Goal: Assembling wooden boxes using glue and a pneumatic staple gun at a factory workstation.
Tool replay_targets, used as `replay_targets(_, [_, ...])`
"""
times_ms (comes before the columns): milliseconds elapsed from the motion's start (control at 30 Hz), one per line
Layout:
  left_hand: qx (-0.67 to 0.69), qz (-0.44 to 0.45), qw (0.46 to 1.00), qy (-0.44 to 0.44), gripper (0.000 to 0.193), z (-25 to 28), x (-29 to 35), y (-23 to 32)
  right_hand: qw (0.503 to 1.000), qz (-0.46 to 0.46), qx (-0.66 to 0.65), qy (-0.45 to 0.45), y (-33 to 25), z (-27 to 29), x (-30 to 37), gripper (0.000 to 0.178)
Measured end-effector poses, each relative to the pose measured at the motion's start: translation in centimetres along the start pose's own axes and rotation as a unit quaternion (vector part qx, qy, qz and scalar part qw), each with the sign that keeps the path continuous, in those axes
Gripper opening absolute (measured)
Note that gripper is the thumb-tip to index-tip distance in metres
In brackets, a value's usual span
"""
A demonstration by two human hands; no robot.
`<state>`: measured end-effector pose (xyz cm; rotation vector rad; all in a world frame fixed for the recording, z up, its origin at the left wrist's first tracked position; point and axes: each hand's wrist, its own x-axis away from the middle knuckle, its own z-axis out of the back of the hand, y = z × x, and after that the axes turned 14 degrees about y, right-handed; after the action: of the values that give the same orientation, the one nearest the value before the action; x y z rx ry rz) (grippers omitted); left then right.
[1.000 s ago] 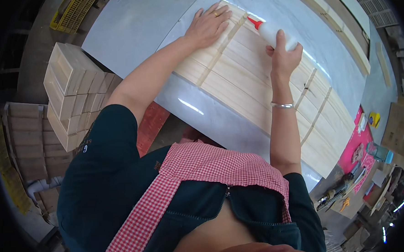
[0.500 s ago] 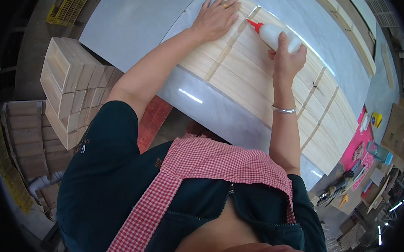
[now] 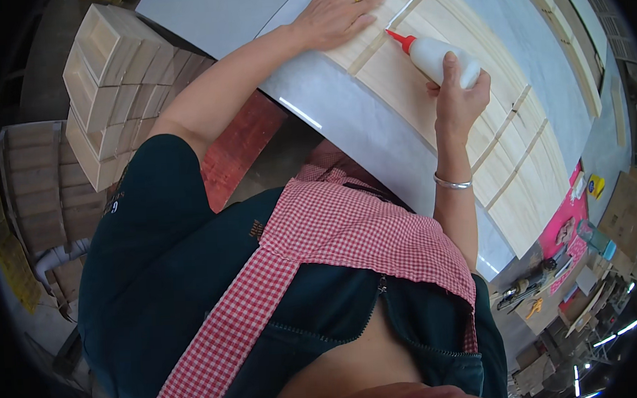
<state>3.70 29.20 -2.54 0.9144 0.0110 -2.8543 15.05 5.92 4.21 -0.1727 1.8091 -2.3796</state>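
A pale wooden panel (image 3: 400,79) with a curved far edge lies before me, crossed by several narrow grooves. My left hand (image 3: 338,18) rests flat on its left end, fingers spread, a ring on one of them. In my right hand (image 3: 462,99) is a white glue bottle (image 3: 432,55), tilted so that its red nozzle points down and left. The nozzle tip is at the groove beside my left fingers. From the tip toward the far edge, a white bead of glue (image 3: 415,4) runs along that groove. Two other grooves (image 3: 503,128) cross the panel right of the bottle.
The panel lies on a grey table (image 3: 357,118). Stacked wooden boxes (image 3: 101,99) stand at the left, near a red board (image 3: 240,149). Long wooden strips (image 3: 558,24) lie at the far right. Tools and a clear jar (image 3: 594,238) sit on a cluttered bench at the right.
The nozzle has moved along the groove toward me, and the white bead behind it is longer. My left hand stays flat on the panel. The whole view has shifted slightly.
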Motion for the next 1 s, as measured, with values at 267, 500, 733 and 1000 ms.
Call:
replay_targets(267, [0.109, 0.112, 0.980, -0.123, 0.050, 1.5, -0.7, 0.2, 0.999, 0.020, 0.006, -0.025, 0.2, 1.5, 4.7, 0.050])
replay_targets(500, [0.104, 0.092, 0.985, -0.105, 0.050, 0.6, -0.9, 0.1, 0.998, 0.032, 0.025, -0.048, 0.8, 2.7, 7.1, 0.047])
replay_targets(733, [0.009, 0.060, 0.996, -0.063, 0.050, -1.3, 0.6, -0.6, 0.991, 0.131, 0.021, -0.014, 3.4, 6.0, 5.9, 0.039])
replay_targets(1000, [0.004, 0.105, 0.987, -0.119, 0.052, 3.1, -0.3, 1.8, 0.955, 0.126, -0.043, 0.266, 4.9, 23.5, -1.5, 0.044])
